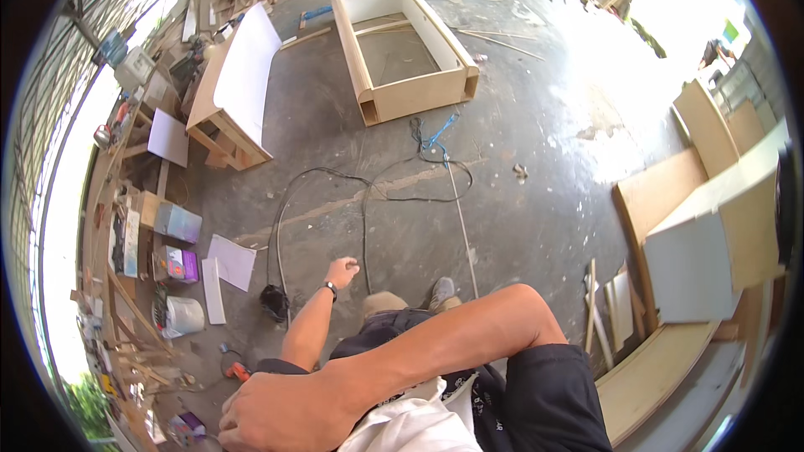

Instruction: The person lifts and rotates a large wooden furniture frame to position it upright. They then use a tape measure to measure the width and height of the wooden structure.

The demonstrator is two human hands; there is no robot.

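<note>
My left hand (pixel 342 271) hangs over the floor in front of my legs, a dark watch (pixel 332 290) on its wrist. Its fingers are loosely curled, and nothing shows in them. My right arm crosses my body, bringing my right hand (pixel 280 414) beside my dark left sleeve (pixel 281 366). The right fingers bend downward; whatever they press on or hold is hidden beneath them. Below the left hand runs a black cable (pixel 365 238), looping forward over the floor to a bundle of blue cord (pixel 441 130).
A wooden cabinet frame (pixel 423 100) lies ahead, with a white-faced panel unit (pixel 244 75) to its left. Paint cans (pixel 178 223), a white bucket (pixel 183 315) and an orange-handled tool (pixel 239 371) stand or lie at left. Panels and a pale box (pixel 688 268) crowd the right.
</note>
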